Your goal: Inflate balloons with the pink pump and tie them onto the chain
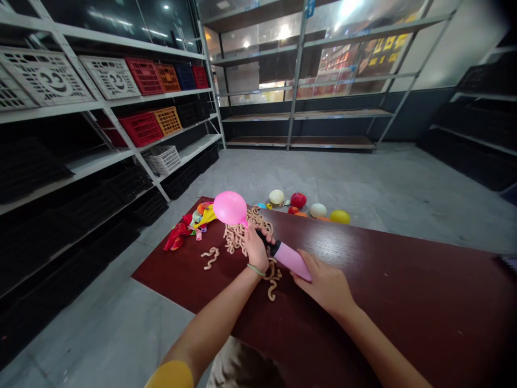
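A pink balloon (230, 207), partly inflated, sits on the nozzle end of a hand balloon pump (292, 261) with a pink-lilac barrel and black end. My left hand (256, 247), a pale green band at its wrist, is closed around the balloon's neck and the pump's black end. Wrapped around the pump's barrel is my right hand (326, 281). Below and behind my left hand lies a pile of beige curly, worm-like pieces (235, 237). A few loose pieces (210, 257) lie to the left of the pile, others just beneath my left wrist.
Flat balloons (177, 235) in red, yellow and other colours lie at the table's (388, 291) left end. Several inflated balloons (298, 200) rest on the floor beyond its far edge. Shelves hold plastic crates (141, 128) on the left; a metal rack (301, 81) stands behind.
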The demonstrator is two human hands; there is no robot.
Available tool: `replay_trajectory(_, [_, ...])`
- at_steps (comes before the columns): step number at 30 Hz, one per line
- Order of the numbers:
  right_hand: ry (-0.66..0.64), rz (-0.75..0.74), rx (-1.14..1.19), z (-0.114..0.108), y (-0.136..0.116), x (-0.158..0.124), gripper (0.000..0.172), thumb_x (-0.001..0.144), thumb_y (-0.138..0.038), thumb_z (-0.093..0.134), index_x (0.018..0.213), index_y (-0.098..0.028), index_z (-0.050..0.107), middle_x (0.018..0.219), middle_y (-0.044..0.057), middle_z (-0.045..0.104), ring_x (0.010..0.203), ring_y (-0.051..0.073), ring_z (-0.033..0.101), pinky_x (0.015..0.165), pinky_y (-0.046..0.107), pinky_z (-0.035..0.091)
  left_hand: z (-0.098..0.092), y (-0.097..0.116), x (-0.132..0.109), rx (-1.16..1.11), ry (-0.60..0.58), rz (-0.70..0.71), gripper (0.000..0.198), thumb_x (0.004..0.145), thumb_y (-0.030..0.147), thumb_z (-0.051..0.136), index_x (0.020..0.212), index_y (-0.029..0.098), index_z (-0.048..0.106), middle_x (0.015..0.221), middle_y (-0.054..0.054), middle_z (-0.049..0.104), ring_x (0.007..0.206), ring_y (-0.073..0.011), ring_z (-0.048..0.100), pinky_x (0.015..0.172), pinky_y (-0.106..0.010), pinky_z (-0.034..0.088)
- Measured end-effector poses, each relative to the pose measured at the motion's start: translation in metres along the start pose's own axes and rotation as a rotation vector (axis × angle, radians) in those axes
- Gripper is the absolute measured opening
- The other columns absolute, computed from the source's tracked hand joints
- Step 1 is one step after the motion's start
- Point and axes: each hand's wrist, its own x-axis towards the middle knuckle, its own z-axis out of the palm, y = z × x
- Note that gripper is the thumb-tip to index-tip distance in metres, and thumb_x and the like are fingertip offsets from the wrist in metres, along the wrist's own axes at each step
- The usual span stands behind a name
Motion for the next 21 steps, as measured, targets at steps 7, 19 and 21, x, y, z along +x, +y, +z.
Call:
replay_trajectory(7, [0.031,-0.107,-0.066,-0.001,0.027,0.002,0.045,0.094,-0.042,0.052,0.132,-0.019,0.052,0.11,0.007,0.071,0.084,0.02,0.067,0.069,0.03,0.044,-0.007,0.023,0.019,-0.06,0.006,0.092,0.016,0.088,0.026,0.045,0.075,0.023,0.038,0.056,0.006,0.04,0.04,-0.0096,0.038,0.04,-0.024,0.034])
replay_trajectory(19, [0.069,-0.06,-0.066,0.001,-0.001,0.001,0.043,0.092,-0.038,0.052,0.129,-0.015,0.055,0.101,0.009,0.071,0.076,0.019,0.065,0.063,0.029,0.041,-0.009,0.032,0.019,-0.097,0.066,0.163,0.017,0.085,0.025,0.051,0.073,0.022,0.039,0.057,0.006,0.037,0.04,-0.0074,0.035,0.039,-0.021,0.029])
replay_trajectory(21, [0.063,-0.005,-0.02,0.004,-0.009,-0.001,0.043,0.093,-0.039,0.051,0.129,-0.016,0.054,0.102,0.009,0.071,0.076,0.018,0.065,0.062,0.029,0.041,-0.001,0.015,0.008,-0.036,-0.021,0.109,0.021,0.088,0.03,0.05,0.071,0.021,0.041,0.056,0.005,0.04,0.038,-0.0081,0.036,0.038,-0.022,0.029])
